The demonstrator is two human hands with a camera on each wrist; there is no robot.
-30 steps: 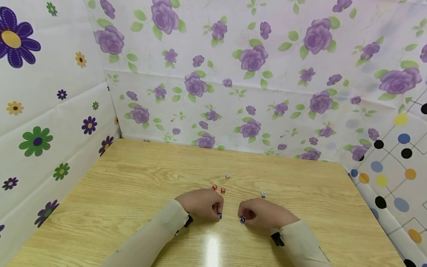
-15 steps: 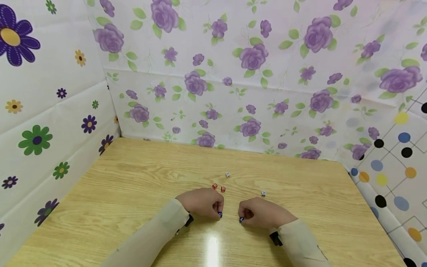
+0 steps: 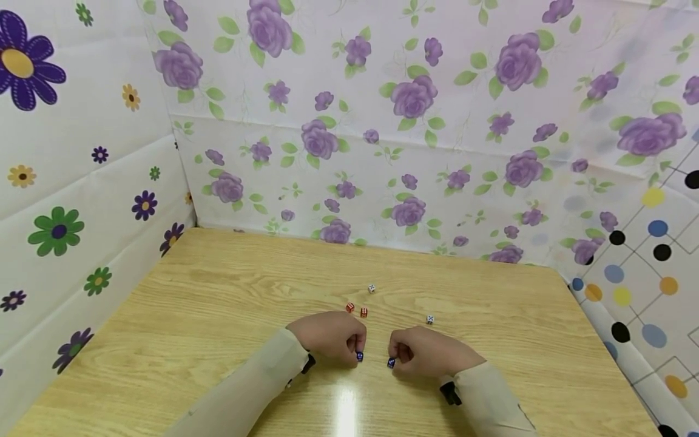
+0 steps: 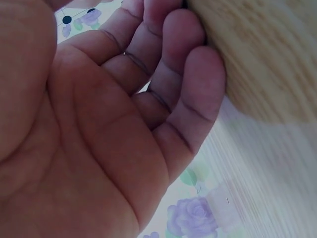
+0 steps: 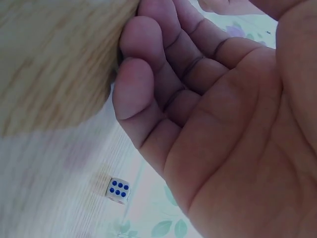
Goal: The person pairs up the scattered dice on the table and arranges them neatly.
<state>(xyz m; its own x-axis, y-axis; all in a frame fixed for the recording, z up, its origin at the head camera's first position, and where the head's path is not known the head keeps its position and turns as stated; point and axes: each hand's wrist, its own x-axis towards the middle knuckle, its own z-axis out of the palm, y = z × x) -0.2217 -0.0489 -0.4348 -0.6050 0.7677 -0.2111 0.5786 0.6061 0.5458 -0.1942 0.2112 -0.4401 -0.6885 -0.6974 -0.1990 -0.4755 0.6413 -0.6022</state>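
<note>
In the head view my left hand pinches a dark blue die between thumb and finger, low at the tabletop. A second dark blue die is held at the fingertips of my right hand, a short gap to the right of the first. Both wrist views show curled fingers close to the wood, and neither blue die can be seen there. Two red dice, a left one and a right one, lie just beyond my left hand.
One white die lies farther back on the wooden table. Another white die lies just beyond my right hand; the right wrist view shows a white die with blue pips. Flowered sheets stand behind the table.
The blue die at my right fingertips has shifted slightly left and turned, narrowing the gap to the other blue die. My left hand has hardly moved.
</note>
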